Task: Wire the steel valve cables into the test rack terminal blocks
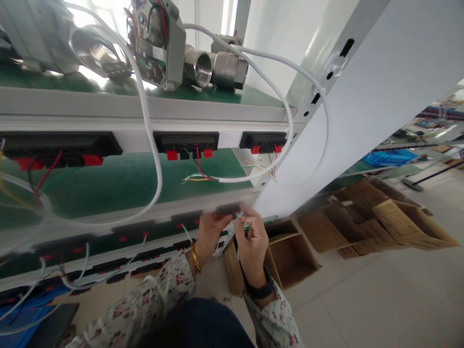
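Note:
Both my hands are at the lower rail, by a black terminal block (227, 209) near the shelf post. My left hand (210, 233), with a gold bracelet at the wrist, has its fingers closed in towards the block; what they grip is hidden and blurred. Just right of it, my right hand (254, 241), with a dark wristband, pinches thin wires (247, 227), partly covered by the fingers. Above them, a white cable (235, 180) ends in bare coloured wires. A middle terminal block (186, 145) with red and black tabs has a red and a dark wire in it.
On the upper green shelf (232, 95) stand metal valves (230, 70) and an opened actuator housing (155, 46) with its circuit board exposed. Looping white cables hang in front. A slotted post (319, 92) rises at right. Cardboard boxes (293, 256) sit on the floor.

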The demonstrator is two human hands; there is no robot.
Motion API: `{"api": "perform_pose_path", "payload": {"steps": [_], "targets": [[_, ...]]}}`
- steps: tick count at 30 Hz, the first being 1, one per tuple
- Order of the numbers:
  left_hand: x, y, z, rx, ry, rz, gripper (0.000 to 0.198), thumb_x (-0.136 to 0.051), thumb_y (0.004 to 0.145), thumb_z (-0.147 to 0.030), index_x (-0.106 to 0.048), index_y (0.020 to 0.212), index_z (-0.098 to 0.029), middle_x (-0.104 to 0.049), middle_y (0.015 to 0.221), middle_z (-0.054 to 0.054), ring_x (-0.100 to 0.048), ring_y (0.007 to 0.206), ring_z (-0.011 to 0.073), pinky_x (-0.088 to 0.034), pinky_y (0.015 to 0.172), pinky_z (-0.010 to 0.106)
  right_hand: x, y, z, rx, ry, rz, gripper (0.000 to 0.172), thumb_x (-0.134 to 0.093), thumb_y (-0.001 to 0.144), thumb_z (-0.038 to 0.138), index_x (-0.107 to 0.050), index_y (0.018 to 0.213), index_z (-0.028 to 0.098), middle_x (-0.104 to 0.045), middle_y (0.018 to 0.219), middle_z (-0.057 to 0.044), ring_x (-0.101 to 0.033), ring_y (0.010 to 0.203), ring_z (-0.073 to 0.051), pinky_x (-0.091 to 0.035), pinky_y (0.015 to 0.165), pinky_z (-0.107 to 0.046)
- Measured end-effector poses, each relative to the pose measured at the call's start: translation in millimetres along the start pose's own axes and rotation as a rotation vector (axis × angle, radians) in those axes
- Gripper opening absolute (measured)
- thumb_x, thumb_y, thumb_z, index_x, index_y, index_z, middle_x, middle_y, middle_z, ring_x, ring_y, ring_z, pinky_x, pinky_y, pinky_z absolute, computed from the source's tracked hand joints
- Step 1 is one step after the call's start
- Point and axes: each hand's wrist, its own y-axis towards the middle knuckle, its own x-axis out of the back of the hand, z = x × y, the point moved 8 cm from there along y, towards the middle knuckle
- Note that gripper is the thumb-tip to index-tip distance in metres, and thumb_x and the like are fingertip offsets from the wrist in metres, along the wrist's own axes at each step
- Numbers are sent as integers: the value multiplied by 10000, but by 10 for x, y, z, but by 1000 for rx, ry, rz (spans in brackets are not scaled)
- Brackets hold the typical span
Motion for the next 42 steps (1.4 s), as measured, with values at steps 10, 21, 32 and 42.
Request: {"api": "perform_pose_path", "payload": {"steps": [10, 21, 32, 42], "targets": [[121, 15, 147, 91, 33, -33, 274, -709, 691, -336, -714, 846, -110, -716, 774, 69, -648, 729, 206, -498, 692, 281, -40, 36, 124, 95, -59, -6, 78, -541, 819, 149, -572, 759, 188, -606, 1080, -94, -552, 1042, -194, -451, 894, -373], [-7, 108, 75, -5, -11, -34, 293, -746, 640, -315, -687, 843, -112, -706, 861, 85, -639, 790, 219, -500, 800, 329, -13, 101, 46, 29, 25, 33, 118, -544, 826, 153, -546, 711, 184, -626, 1046, -81, -572, 1001, -185, -450, 871, -356], [-30, 122, 60, -19, 60, -15, 273, -729, 655, -332, -679, 818, -119, -698, 823, 75, -624, 809, 221, -486, 814, 331, -49, 154, 138, 125, -89, 28, 139, -532, 820, 132, -541, 693, 186, -621, 983, -77, -564, 972, -179, -454, 872, -353], [640, -246, 228, 77, 184, -182, 281, -639, 728, -359, -648, 900, -136, -674, 766, 65, -604, 676, 171, -482, 640, 272, 127, -731, -374, -123, 141, 197, 241, -393, 903, 278, -519, 719, 185, -516, 694, -11, -507, 635, -135, -404, 592, -262]]}}
